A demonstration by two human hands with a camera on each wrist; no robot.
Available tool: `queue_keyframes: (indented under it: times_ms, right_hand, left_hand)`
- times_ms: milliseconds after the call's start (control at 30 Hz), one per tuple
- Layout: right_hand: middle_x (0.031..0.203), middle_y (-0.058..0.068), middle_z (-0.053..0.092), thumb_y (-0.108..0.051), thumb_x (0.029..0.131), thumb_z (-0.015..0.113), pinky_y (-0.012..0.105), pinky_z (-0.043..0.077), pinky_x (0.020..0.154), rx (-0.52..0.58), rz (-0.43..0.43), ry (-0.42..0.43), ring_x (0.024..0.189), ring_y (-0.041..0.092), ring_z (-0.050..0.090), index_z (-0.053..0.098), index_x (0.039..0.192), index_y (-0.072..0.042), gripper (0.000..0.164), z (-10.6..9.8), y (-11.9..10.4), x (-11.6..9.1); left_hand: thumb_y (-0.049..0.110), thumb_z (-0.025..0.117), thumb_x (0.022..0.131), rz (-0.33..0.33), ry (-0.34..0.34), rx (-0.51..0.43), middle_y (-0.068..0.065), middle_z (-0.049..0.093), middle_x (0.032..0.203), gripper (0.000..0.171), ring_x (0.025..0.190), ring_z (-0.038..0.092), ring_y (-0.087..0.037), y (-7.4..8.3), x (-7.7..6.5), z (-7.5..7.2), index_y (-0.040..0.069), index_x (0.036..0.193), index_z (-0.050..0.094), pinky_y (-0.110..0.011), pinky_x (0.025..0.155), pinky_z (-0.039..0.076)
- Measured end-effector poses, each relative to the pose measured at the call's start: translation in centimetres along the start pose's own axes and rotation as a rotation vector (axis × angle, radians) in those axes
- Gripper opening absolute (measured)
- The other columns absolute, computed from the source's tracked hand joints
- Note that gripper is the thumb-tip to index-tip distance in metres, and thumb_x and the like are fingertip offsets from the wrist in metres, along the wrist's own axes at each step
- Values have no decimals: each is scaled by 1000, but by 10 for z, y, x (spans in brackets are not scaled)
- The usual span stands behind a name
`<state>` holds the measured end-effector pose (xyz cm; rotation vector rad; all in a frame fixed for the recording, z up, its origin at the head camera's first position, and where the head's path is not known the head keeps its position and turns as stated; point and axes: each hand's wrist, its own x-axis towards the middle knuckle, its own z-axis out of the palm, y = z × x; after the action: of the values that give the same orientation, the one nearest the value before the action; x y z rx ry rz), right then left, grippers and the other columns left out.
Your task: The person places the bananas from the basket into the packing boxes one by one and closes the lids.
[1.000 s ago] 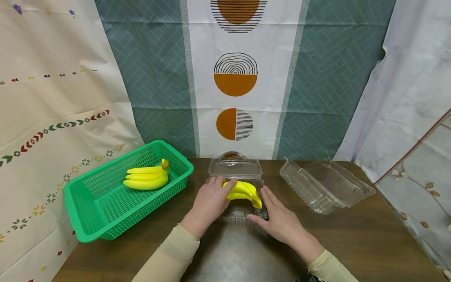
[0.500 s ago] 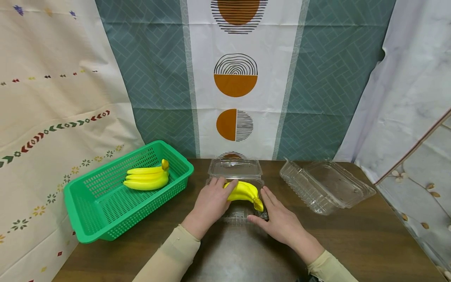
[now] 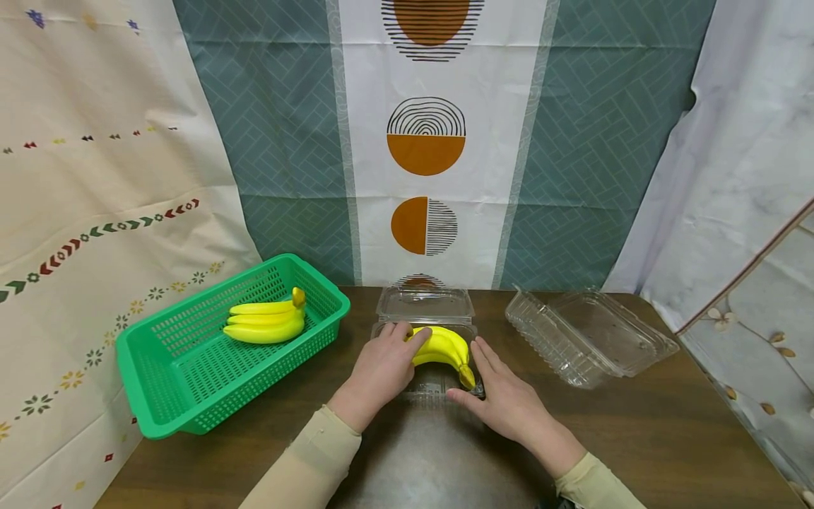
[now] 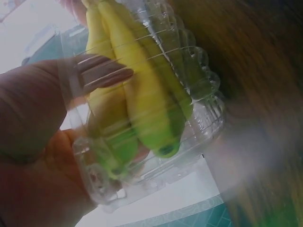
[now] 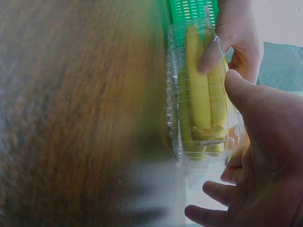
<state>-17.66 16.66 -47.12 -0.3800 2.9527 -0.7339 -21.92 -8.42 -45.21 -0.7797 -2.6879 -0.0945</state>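
In the head view my left hand (image 3: 384,360) holds a bunch of yellow bananas (image 3: 441,348) by its left end, over and partly in a clear plastic clamshell box (image 3: 429,390). Its stem end points to the right and toward me. Through the box wall, the left wrist view shows the thumb (image 4: 106,73) lying against the bananas (image 4: 147,99) and their green tips. My right hand (image 3: 505,397) lies with fingers straight along the box's right side. In the right wrist view its thumb (image 5: 241,90) is at the rim of the box (image 5: 175,94); contact there is hard to tell.
On the left stands a green plastic basket (image 3: 143,396) with another banana bunch (image 3: 263,325) in it. A second clear clamshell (image 3: 585,339) lies open at the right. The first box's lid (image 3: 425,304) leans back toward the curtain (image 3: 299,141). All stand on a brown wooden table (image 3: 674,431).
The banana bunch has sunk a little into the box, its stem end turning down and toward me. My left hand has shifted slightly right with it; the right hand has stayed in place.
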Motion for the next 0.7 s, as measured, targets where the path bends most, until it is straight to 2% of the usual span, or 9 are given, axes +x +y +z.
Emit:
queue_keyframes:
  times_ms: [300, 500, 700]
  right_hand:
    - [185, 10, 13, -76, 100, 64, 71, 46, 111, -2, 5, 0, 159, 42, 40, 18, 178, -11, 111, 0, 0, 0]
    - [185, 10, 14, -76, 100, 64, 71, 47, 111, -7, 6, 1, 157, 43, 42, 19, 178, -11, 111, 0, -1, 0]
    - [184, 11, 16, -78, 99, 63, 71, 48, 109, -12, -2, 2, 157, 44, 42, 20, 177, -10, 112, 0, -1, -1]
  left_hand:
    - [22, 89, 95, 3, -97, -63, -13, 62, 133, 65, 116, 62, -33, -4, -1, -9, 19, 155, 64, -43, 85, 64]
    - [27, 86, 99, 1, -126, -73, -13, 62, 135, 62, 117, 61, -32, -5, -1, -13, 18, 156, 63, -44, 88, 63]
    - [31, 85, 101, 6, -122, -68, -13, 63, 134, 61, 115, 62, -31, -5, -2, -12, 18, 156, 63, -44, 87, 63]
